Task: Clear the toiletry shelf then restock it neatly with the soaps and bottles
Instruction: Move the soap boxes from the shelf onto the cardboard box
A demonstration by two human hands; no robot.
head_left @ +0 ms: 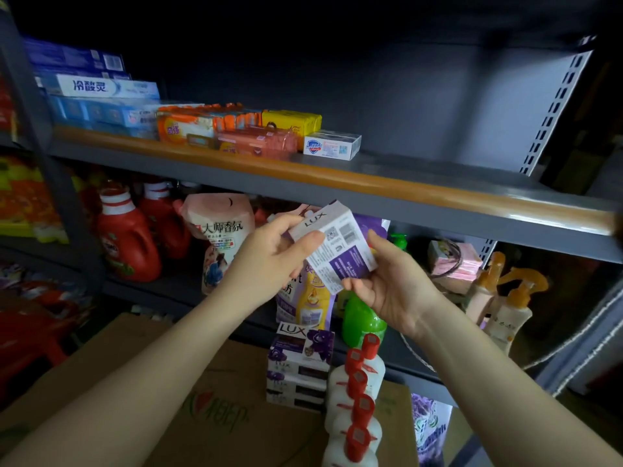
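Observation:
Both hands hold one white and purple LUX soap box (337, 244) just below the toiletry shelf (337, 178). My left hand (273, 254) grips its upper left end, thumb on the face. My right hand (387, 281) pinches its lower right corner. On the shelf's left part lie blue toothpaste boxes (101, 92), orange soap bars (209, 124), a yellow soap (293, 121) and a white soap box (332, 145). A stack of LUX boxes (300, 362) and several white bottles with red caps (357, 399) stand on a cardboard box (209, 409) below.
The lower shelf holds red detergent jugs (129, 237), refill pouches (219, 230), a green bottle (362, 321) and orange-topped spray bottles (509, 308). A perforated upright (556, 106) bounds the toiletry shelf on the right; the shelf's right half is bare.

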